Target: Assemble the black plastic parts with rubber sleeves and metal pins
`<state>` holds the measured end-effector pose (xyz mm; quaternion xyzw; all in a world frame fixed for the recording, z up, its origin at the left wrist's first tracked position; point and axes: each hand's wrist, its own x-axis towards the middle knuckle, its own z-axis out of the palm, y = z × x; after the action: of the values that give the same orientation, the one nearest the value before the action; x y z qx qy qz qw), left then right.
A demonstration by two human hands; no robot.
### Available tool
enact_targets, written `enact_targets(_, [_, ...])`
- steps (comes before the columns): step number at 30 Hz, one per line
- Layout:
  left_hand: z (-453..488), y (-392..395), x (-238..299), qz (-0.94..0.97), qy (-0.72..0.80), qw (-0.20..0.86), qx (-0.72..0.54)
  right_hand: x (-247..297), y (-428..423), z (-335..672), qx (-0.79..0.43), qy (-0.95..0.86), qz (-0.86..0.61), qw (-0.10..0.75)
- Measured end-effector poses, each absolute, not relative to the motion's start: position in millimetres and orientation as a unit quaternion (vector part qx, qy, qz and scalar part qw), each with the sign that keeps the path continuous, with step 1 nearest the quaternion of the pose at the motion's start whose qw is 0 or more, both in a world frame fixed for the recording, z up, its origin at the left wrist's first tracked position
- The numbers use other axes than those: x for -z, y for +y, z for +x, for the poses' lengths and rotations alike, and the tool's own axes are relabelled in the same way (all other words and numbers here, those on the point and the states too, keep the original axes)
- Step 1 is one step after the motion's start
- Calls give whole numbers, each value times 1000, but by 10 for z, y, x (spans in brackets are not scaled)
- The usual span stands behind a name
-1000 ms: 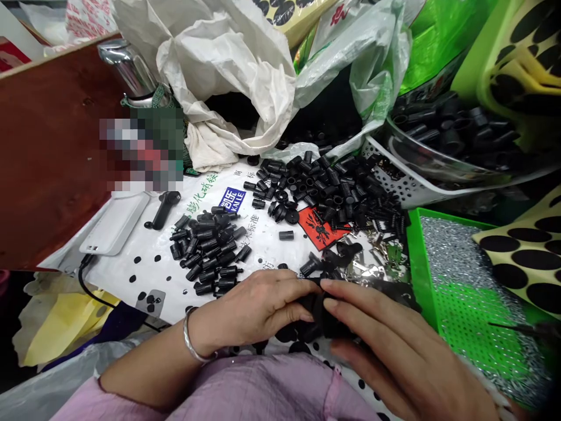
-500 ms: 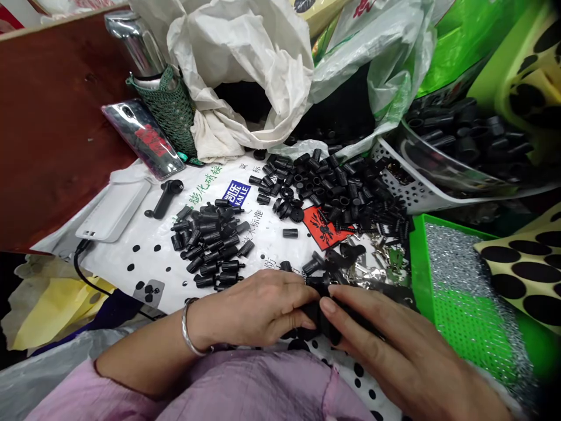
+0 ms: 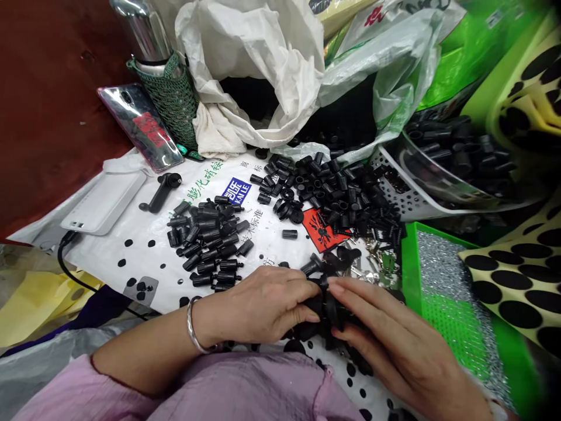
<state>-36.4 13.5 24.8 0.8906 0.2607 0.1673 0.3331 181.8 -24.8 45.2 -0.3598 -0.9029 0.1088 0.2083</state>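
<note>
My left hand [image 3: 267,304], with a silver bangle on its wrist, is closed with thumb and fingers pinching a black plastic part. Against it my right hand [image 3: 398,339] grips a black disc-like part [image 3: 333,310], its fingers above and its thumb below. Both hands meet low in the view, so much of what they hold is hidden. Just beyond them lie more black plastic pieces [image 3: 313,265]. To the left is a heap of black knob-like pieces with small stems [image 3: 214,234]. A larger pile of short black tubes and caps [image 3: 324,181] lies farther back.
Small metal pieces [image 3: 372,260] lie beside a green tray [image 3: 409,257] of silvery pins. Behind stand a white bag [image 3: 293,64] and a perforated white basket [image 3: 398,196]. On the left are a phone [image 3: 140,126], a flask [image 3: 146,35], a white power bank [image 3: 103,202] and a black handle-shaped part [image 3: 162,193].
My right hand's fingers and thumb have spread around the black disc-like part, so the thumb shows below it. The camera view has shifted slightly. My left hand keeps its pinch.
</note>
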Motion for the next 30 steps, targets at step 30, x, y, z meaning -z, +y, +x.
enact_targets(30, [-328, 175, -156, 847, 230, 435, -203, -563, -193, 1780, -47, -919, -352, 169])
